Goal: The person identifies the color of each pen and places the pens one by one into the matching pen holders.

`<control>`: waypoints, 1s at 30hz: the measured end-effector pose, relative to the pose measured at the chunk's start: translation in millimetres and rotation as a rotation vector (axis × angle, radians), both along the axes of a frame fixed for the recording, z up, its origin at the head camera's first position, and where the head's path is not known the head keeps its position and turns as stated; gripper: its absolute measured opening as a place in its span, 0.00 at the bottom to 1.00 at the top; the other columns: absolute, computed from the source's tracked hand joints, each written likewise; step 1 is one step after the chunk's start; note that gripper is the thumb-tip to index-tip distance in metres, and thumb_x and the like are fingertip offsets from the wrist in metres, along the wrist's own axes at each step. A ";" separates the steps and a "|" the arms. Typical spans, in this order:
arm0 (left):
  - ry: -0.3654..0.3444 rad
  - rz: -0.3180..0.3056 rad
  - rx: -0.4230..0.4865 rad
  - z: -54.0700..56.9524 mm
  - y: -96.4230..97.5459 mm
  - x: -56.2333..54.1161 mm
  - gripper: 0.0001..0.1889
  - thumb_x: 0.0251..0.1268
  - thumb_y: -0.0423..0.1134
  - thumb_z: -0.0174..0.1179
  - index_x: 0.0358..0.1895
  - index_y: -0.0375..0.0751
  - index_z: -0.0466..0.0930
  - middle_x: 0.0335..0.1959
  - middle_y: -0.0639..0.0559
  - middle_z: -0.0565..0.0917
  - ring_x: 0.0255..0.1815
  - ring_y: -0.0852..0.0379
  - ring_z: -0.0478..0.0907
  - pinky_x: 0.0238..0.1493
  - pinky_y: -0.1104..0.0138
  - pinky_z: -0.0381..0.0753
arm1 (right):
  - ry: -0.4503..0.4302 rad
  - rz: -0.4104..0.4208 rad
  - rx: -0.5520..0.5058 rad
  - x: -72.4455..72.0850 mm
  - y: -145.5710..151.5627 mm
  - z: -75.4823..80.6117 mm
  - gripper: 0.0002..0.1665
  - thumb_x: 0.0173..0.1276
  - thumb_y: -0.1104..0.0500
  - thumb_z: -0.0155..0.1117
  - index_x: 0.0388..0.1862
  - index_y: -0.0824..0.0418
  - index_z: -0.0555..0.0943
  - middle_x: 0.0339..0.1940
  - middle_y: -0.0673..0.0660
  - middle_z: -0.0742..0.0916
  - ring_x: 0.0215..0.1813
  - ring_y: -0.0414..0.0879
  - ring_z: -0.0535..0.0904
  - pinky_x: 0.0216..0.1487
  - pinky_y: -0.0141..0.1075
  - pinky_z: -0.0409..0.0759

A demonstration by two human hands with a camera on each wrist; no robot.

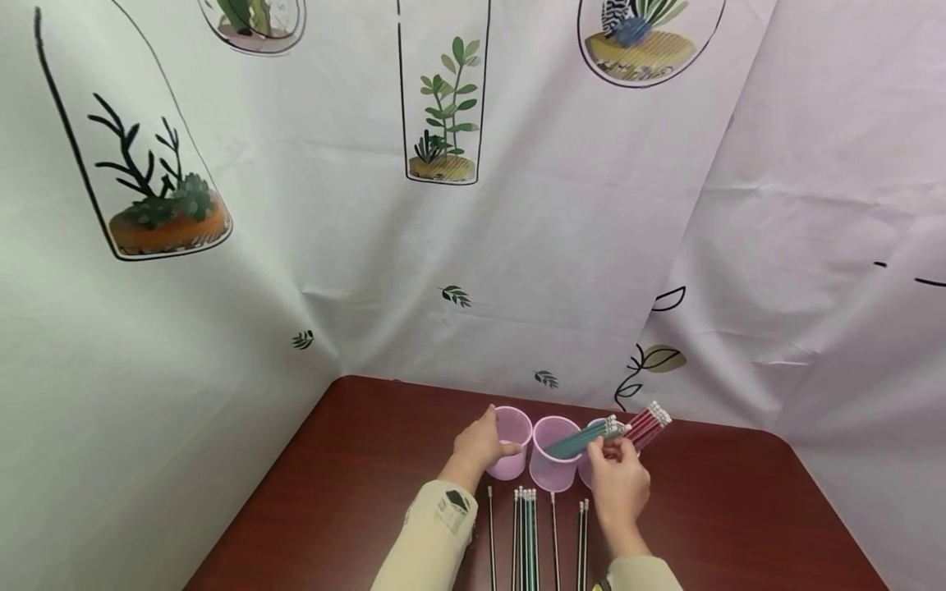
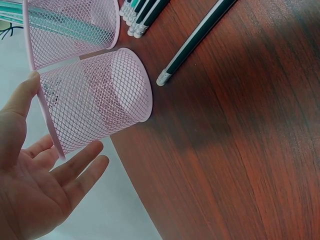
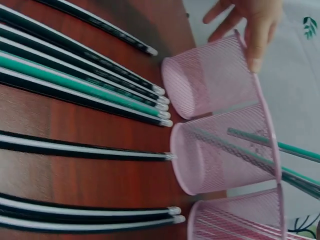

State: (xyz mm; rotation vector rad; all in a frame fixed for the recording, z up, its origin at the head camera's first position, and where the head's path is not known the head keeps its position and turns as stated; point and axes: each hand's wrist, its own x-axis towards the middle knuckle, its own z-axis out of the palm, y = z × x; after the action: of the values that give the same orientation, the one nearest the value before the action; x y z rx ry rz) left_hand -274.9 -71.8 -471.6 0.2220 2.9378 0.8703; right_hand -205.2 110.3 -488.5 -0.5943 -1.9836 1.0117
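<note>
Three pink mesh pencil cups stand side by side at the back of the table. My left hand [image 1: 479, 445] holds the left cup [image 2: 95, 102] by its rim, thumb on one side and a finger on the other. Nothing shows inside that cup. Teal pencils [image 1: 571, 445] lean to the right in the middle cup [image 1: 553, 476]. At their white-tipped upper ends, my right hand [image 1: 621, 488] pinches some of them between thumb and curled fingers. Partly behind this hand, the right cup [image 3: 237, 207] contains a bundle of red pencils [image 1: 645, 427].
On the reddish-brown table [image 1: 709, 509], pencils lie in front of the cups: a single black-and-white pencil [image 1: 491, 533], a group of several black and green pencils [image 1: 527, 533], another single pencil [image 1: 556, 533] and a pair [image 1: 582, 538]. Behind hangs a white cloth [image 1: 355, 230] printed with plants.
</note>
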 end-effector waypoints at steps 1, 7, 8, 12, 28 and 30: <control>0.000 -0.001 0.003 0.0 -0.1 -0.1 0.49 0.43 0.52 0.72 0.68 0.33 0.58 0.54 0.35 0.76 0.52 0.41 0.74 0.48 0.48 0.73 | -0.013 0.006 -0.004 0.0 -0.9 -2.7 0.07 0.55 0.56 0.61 0.24 0.58 0.80 0.21 0.52 0.86 0.22 0.48 0.80 0.24 0.42 0.69; -0.007 0.002 0.009 0.3 -0.5 1.5 0.49 0.44 0.52 0.72 0.68 0.33 0.57 0.55 0.35 0.75 0.52 0.41 0.74 0.49 0.48 0.72 | -0.136 0.063 -0.043 -0.4 -2.3 -13.9 0.09 0.57 0.54 0.61 0.26 0.59 0.81 0.25 0.54 0.87 0.29 0.54 0.81 0.26 0.44 0.70; -0.007 0.002 0.010 0.1 -0.4 1.6 0.49 0.44 0.52 0.72 0.68 0.33 0.57 0.55 0.35 0.75 0.52 0.40 0.74 0.49 0.48 0.72 | -0.159 0.071 -0.049 -0.6 -2.2 -15.2 0.10 0.58 0.53 0.61 0.26 0.59 0.81 0.25 0.54 0.87 0.29 0.54 0.81 0.27 0.44 0.70; -0.004 -0.002 0.009 -0.1 -0.1 1.0 0.49 0.44 0.52 0.72 0.68 0.32 0.57 0.55 0.35 0.75 0.53 0.40 0.74 0.50 0.48 0.72 | -0.211 0.081 -0.059 -1.9 -2.1 -19.0 0.12 0.58 0.52 0.61 0.27 0.59 0.82 0.26 0.54 0.87 0.30 0.54 0.81 0.28 0.45 0.71; -0.003 0.001 0.012 -0.1 0.1 -0.3 0.49 0.44 0.51 0.72 0.68 0.33 0.57 0.53 0.35 0.76 0.51 0.40 0.75 0.49 0.48 0.72 | -0.301 0.126 -0.063 -0.3 -1.9 -19.7 0.15 0.61 0.49 0.60 0.31 0.60 0.83 0.25 0.54 0.85 0.29 0.54 0.80 0.26 0.45 0.71; -0.002 0.000 0.013 -2.1 -0.4 -2.1 0.49 0.43 0.52 0.72 0.68 0.33 0.57 0.53 0.35 0.76 0.51 0.40 0.75 0.48 0.48 0.72 | -0.301 0.141 -0.062 1.2 -4.5 -20.1 0.14 0.60 0.49 0.61 0.28 0.59 0.83 0.23 0.52 0.84 0.26 0.51 0.79 0.25 0.43 0.70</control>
State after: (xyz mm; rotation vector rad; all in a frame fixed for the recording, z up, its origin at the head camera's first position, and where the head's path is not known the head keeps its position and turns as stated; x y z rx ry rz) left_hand -276.9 -72.2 -473.6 0.2212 2.9313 0.8893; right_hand -204.0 105.9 -508.6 -0.6807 -2.2913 1.1252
